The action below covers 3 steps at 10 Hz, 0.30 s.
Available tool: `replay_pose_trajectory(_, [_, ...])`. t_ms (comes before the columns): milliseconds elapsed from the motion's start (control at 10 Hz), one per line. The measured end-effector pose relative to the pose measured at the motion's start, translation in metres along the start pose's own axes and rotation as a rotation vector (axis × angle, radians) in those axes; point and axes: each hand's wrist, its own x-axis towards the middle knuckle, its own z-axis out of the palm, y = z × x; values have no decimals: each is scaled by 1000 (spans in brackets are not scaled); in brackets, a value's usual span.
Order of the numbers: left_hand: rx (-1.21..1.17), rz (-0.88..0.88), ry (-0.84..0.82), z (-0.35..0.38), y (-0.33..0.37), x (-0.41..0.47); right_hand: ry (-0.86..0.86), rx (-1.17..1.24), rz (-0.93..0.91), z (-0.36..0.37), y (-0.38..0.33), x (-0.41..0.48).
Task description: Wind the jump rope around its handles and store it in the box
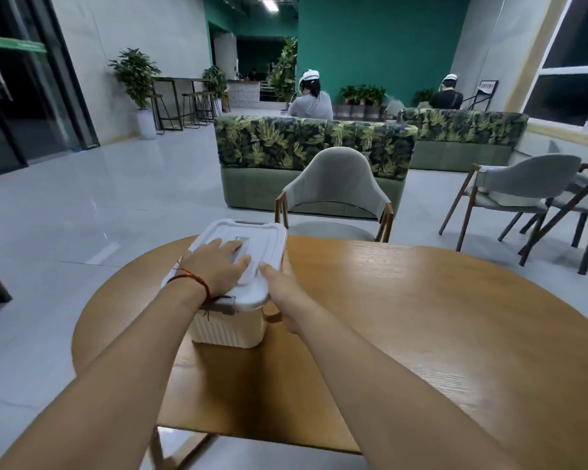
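Observation:
A white ribbed plastic box (228,329) stands on the left part of the round wooden table (421,317). Its white lid (262,235) is on top of it. My left hand (218,266) lies flat on the lid with the fingers spread, a red string around the wrist. My right hand (279,286) grips the lid's right edge, thumb on top and fingers down the side by a grey latch. No jump rope is visible anywhere.
A grey chair (336,195) stands at the table's far side, with more chairs (523,195) to the right. Behind it are leaf-patterned sofas (313,144) with two seated people. Tiled floor spreads to the left.

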Motion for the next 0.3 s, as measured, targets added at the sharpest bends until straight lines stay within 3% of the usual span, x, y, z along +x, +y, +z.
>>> replay_pose_trajectory(300, [-8,-24,31,-15,-51,10,-67,-115,12,50,-5,22])
